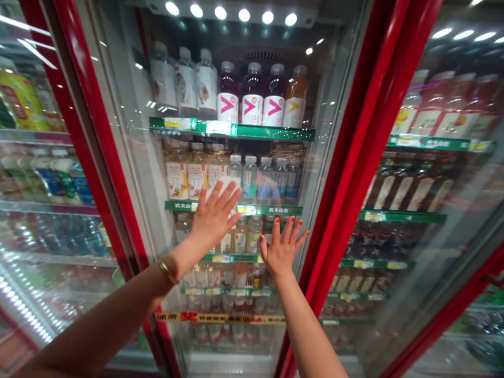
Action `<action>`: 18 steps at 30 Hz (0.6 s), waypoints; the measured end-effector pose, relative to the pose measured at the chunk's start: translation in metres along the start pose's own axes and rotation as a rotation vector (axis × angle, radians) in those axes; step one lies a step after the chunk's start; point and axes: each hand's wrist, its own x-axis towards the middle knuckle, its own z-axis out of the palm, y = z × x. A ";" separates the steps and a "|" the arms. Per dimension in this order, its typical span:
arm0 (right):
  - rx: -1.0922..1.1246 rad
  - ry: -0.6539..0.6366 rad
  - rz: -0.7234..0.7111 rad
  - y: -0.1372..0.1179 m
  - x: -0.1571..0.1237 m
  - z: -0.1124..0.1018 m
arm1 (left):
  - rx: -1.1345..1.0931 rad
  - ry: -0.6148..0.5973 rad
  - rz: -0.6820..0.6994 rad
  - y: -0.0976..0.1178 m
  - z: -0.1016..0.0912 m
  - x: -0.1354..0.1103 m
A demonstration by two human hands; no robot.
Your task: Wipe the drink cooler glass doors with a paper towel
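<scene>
"What are your hands doing?"

"Both are open, fingers spread wide. My left hand, with a gold bangle at the wrist, sits higher. My right hand is just beside it and lower. Both look flat against the glass door of a red-framed drinks cooler."

"What's behind the glass?"

"Green-edged shelves of bottles. Tea bottles and water bottles stand just above my left hand's level, and dark red drinks with pink chevron labels stand on the shelf above them."
</scene>
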 end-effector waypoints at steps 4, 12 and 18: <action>0.061 0.082 -0.041 0.004 -0.004 0.001 | -0.062 -0.022 0.363 0.044 0.011 -0.024; 0.132 0.153 -0.063 0.009 -0.015 0.005 | -0.150 -0.084 0.072 0.002 -0.015 0.029; 0.166 0.183 -0.071 0.016 -0.024 0.006 | -0.162 -0.153 0.581 0.069 0.008 0.039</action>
